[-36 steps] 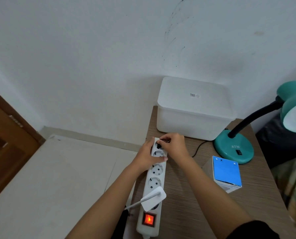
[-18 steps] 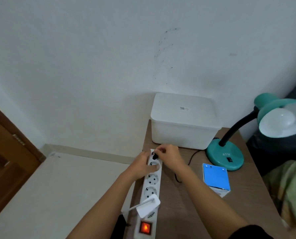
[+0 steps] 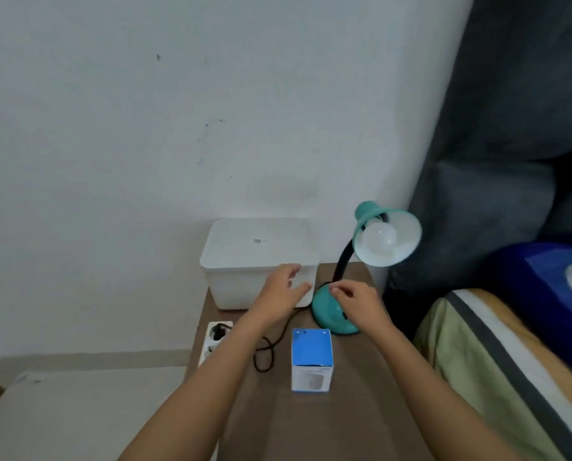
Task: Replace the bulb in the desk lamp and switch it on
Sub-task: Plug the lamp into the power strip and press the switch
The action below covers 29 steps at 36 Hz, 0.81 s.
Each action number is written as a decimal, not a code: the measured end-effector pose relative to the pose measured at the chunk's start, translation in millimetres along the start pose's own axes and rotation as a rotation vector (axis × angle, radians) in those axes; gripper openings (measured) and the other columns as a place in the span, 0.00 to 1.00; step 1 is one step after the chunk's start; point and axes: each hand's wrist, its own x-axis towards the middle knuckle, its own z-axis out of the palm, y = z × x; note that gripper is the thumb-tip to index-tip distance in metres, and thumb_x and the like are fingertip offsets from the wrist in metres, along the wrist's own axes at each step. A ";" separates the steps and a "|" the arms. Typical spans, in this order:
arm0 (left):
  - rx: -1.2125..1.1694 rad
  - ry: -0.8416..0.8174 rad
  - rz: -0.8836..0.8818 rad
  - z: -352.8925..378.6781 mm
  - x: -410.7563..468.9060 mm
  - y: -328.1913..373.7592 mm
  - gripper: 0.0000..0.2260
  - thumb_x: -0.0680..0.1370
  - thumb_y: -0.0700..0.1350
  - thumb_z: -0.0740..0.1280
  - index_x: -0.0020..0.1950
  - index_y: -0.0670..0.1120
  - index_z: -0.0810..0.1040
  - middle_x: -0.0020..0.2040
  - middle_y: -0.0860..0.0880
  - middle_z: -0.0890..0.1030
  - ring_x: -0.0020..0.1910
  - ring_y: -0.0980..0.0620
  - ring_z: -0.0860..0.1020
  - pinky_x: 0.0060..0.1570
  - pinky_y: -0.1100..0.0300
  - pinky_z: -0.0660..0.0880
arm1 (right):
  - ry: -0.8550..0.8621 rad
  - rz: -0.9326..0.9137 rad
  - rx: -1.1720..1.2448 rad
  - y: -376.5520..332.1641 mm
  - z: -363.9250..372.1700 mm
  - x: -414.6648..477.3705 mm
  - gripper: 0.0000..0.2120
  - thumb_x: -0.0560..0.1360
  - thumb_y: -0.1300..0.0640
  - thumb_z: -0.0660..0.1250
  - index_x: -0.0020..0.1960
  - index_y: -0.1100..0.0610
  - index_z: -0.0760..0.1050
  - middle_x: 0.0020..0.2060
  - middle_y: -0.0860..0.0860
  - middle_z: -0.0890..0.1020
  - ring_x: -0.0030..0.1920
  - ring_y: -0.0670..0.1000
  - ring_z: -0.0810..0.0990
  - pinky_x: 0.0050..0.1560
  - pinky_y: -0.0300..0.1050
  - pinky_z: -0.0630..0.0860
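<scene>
A teal desk lamp stands at the back right of the wooden table, its round base (image 3: 328, 311) under a black gooseneck. Its shade (image 3: 389, 239) faces me with a white bulb (image 3: 379, 236) screwed in, unlit. The lamp's black plug (image 3: 218, 331) sits in the far socket of a white power strip (image 3: 211, 344) at the table's left edge, and its cord (image 3: 266, 352) loops across the table. My left hand (image 3: 283, 291) hovers empty in front of the white box. My right hand (image 3: 358, 302) is over the lamp base, fingers loosely curled, holding nothing.
A white lidded box (image 3: 258, 257) stands against the wall behind the hands. A blue and white bulb carton (image 3: 311, 359) stands upright mid-table. A bed with a striped cover (image 3: 497, 361) borders the table on the right, dark fabric (image 3: 511, 128) above it.
Both hands have left the power strip, with the plug now in its socket, and moved right toward the lamp base. My view has swung up and right.
</scene>
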 end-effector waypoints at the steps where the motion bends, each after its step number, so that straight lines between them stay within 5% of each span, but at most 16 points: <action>1: 0.000 -0.027 0.006 13.5 2.5 6.9 0.23 0.77 0.44 0.66 0.70 0.40 0.66 0.69 0.44 0.70 0.68 0.49 0.69 0.66 0.60 0.65 | 0.012 0.032 0.006 11.1 -8.5 -0.4 0.11 0.76 0.60 0.64 0.54 0.60 0.81 0.52 0.56 0.84 0.55 0.54 0.80 0.57 0.43 0.73; 6: 0.026 -0.081 -0.007 79.9 8.5 19.9 0.25 0.74 0.45 0.70 0.69 0.41 0.68 0.65 0.45 0.72 0.64 0.47 0.71 0.64 0.56 0.69 | 0.036 0.165 0.046 63.0 -42.4 -1.6 0.11 0.76 0.59 0.65 0.54 0.61 0.81 0.53 0.56 0.84 0.56 0.53 0.80 0.57 0.41 0.71; 13: 0.045 -0.088 -0.118 150.6 3.9 8.4 0.33 0.75 0.44 0.69 0.74 0.38 0.55 0.73 0.41 0.60 0.72 0.45 0.61 0.70 0.60 0.58 | 0.023 0.291 0.081 120.1 -49.8 9.7 0.10 0.75 0.57 0.66 0.52 0.58 0.82 0.51 0.55 0.84 0.56 0.54 0.80 0.58 0.46 0.73; 22: 0.086 0.193 -0.291 191.9 2.9 -35.1 0.39 0.75 0.45 0.68 0.76 0.38 0.46 0.78 0.43 0.45 0.77 0.47 0.47 0.74 0.59 0.48 | -0.089 0.263 0.069 132.4 -18.6 39.8 0.21 0.75 0.56 0.67 0.66 0.63 0.72 0.64 0.59 0.76 0.64 0.55 0.74 0.64 0.42 0.66; 29: 0.165 0.282 -0.303 202.7 8.6 -55.4 0.40 0.76 0.54 0.65 0.76 0.38 0.44 0.78 0.43 0.41 0.77 0.48 0.41 0.74 0.57 0.43 | -0.159 0.169 0.053 130.2 4.3 59.6 0.24 0.72 0.54 0.70 0.66 0.59 0.71 0.61 0.57 0.74 0.62 0.56 0.73 0.60 0.42 0.68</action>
